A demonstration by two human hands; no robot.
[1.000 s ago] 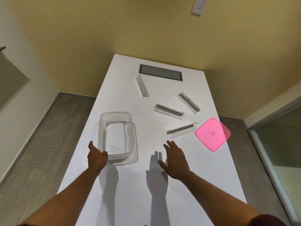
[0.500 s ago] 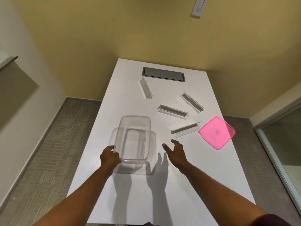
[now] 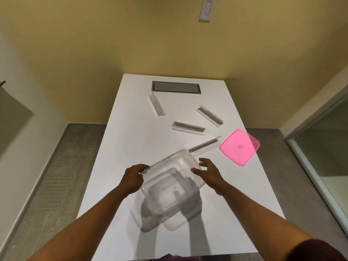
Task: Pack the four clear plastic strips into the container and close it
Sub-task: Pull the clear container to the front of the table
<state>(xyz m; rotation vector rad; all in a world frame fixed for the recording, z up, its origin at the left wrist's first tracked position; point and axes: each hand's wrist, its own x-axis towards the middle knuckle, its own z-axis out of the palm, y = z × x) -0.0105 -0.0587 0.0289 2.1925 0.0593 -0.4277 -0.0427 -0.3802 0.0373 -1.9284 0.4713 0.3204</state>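
A clear, empty plastic container [image 3: 172, 182] hangs tilted above the white table [image 3: 131, 147], casting a shadow below. My left hand [image 3: 132, 178] grips its left rim. My right hand [image 3: 208, 173] is at its right rim with fingers spread, touching or nearly touching it. Several clear plastic strips lie on the table beyond: one [image 3: 204, 146] just past the container's far corner, one [image 3: 188, 128] in the middle, one [image 3: 210, 115] to the right, one [image 3: 157, 106] far left. The pink lid [image 3: 239, 146] lies flat at the right.
A grey recessed cable hatch [image 3: 176, 87] sits at the table's far end near the yellow wall. The table's right edge runs close past the pink lid. A glass partition [image 3: 327, 147] stands at the right. Grey floor flanks both sides.
My left hand has lifted the container off the table and carried it rightward toward the middle, tilting it. My right hand has come up to its right rim.
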